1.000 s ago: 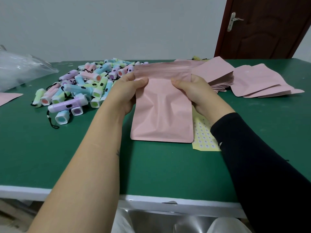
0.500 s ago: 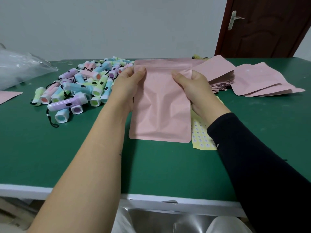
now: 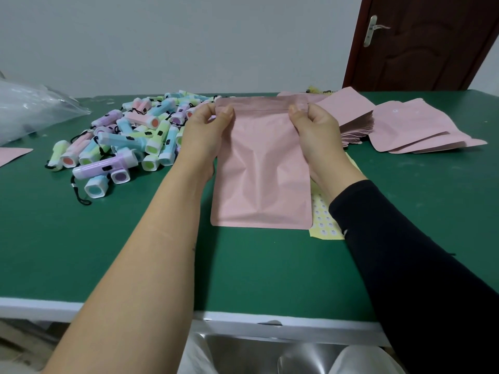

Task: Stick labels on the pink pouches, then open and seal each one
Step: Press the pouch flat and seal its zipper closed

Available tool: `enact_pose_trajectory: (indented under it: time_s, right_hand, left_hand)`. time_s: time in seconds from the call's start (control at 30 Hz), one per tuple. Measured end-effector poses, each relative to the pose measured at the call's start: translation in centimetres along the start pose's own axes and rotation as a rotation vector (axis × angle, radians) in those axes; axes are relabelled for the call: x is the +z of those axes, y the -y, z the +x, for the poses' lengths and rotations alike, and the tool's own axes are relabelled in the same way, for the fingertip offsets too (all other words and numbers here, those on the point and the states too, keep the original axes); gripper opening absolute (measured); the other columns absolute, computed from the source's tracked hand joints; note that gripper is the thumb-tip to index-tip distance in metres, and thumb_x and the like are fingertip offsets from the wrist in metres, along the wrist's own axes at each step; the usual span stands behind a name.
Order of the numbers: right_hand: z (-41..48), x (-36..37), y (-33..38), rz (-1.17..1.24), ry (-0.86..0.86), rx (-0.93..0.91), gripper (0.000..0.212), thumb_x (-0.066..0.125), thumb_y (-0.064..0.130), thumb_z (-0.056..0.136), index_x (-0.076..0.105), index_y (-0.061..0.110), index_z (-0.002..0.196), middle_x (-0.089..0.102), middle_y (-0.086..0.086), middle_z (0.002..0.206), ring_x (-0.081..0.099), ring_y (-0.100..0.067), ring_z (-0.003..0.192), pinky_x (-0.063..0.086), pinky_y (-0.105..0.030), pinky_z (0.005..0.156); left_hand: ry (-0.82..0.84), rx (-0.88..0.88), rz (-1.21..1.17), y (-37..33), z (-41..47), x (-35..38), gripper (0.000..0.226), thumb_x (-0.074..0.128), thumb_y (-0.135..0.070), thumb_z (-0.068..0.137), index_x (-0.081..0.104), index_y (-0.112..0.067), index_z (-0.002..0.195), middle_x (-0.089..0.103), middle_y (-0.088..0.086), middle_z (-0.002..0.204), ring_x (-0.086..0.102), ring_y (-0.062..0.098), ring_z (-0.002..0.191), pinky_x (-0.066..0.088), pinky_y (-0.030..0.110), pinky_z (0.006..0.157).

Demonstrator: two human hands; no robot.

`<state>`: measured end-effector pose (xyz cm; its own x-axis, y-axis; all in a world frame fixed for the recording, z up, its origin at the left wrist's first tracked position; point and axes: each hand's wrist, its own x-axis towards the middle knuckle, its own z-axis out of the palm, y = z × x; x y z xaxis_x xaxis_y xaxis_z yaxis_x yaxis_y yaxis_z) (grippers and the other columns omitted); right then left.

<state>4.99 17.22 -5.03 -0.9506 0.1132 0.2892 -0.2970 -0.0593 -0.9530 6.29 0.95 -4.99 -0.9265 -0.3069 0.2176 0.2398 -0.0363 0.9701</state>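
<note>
Pink pouch (image 3: 260,171), matte and creased, zip line across the top, is held over the table (image 3: 243,265) centre. Top corners are pinched by fingers (image 3: 226,112) of left hand (image 3: 205,130) and right hand (image 3: 316,130). Print on the yellow label sheet (image 3: 324,221) at 4 o'clock is unreadable.

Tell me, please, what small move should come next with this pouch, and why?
Probably slide both pinches inward along the zip strip to press it shut: the left hand and right hand pinch the pouch at its top corners, its body looks puffed, and the mouth appears flat.
</note>
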Motion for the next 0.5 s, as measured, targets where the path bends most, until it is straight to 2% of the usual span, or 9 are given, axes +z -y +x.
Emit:
enact_pose_trajectory:
  time_s: [0.13,0.3,0.4,0.5]
  right_hand:
    - [-0.03,0.29,-0.1,-0.01,0.005,-0.001,0.032,0.045,0.02,0.102,0.036,0.018,0.072,0.029,-0.009,0.075,0.026,-0.023,0.075,0.02,-0.032,0.07]
    - [0.03,0.39,-0.26,-0.043,0.011,-0.017,0.035,0.041,0.021,0.103,0.031,0.022,0.07,0.026,-0.001,0.068,0.024,-0.019,0.069,0.019,-0.031,0.061]
    - [0.17,0.31,-0.3,-0.028,0.04,-0.015,0.025,0.042,0.023,0.103,0.047,0.011,0.082,0.032,-0.007,0.078,0.027,-0.021,0.076,0.023,-0.03,0.069]
    - [0.22,0.35,-0.41,-0.008,0.044,0.003,0.037,0.045,0.023,0.102,0.049,-0.014,0.1,0.04,-0.005,0.087,0.032,-0.018,0.083,0.026,-0.03,0.076]
  left_hand:
    - [-0.026,0.006,0.021,-0.16,-0.12,-0.07,0.02,0.056,-0.024,0.1,0.059,-0.019,0.08,0.057,0.006,0.091,0.05,0.019,0.085,0.041,0.034,0.08]
    - [-0.006,-0.03,-0.012,-0.35,-0.24,-0.3,0.016,0.06,-0.025,0.098,0.059,-0.018,0.083,0.058,0.008,0.094,0.052,0.019,0.088,0.043,0.037,0.082]
    - [0.097,-0.065,-0.103,-0.37,-0.65,-0.37,0.012,0.069,-0.018,0.092,0.064,-0.015,0.081,0.073,0.002,0.086,0.069,0.014,0.082,0.055,0.033,0.079]
    - [0.081,-0.042,-0.103,-0.43,-0.83,-0.25,0.025,0.07,-0.011,0.089,0.068,-0.019,0.066,0.074,-0.001,0.074,0.07,0.011,0.068,0.057,0.026,0.064]
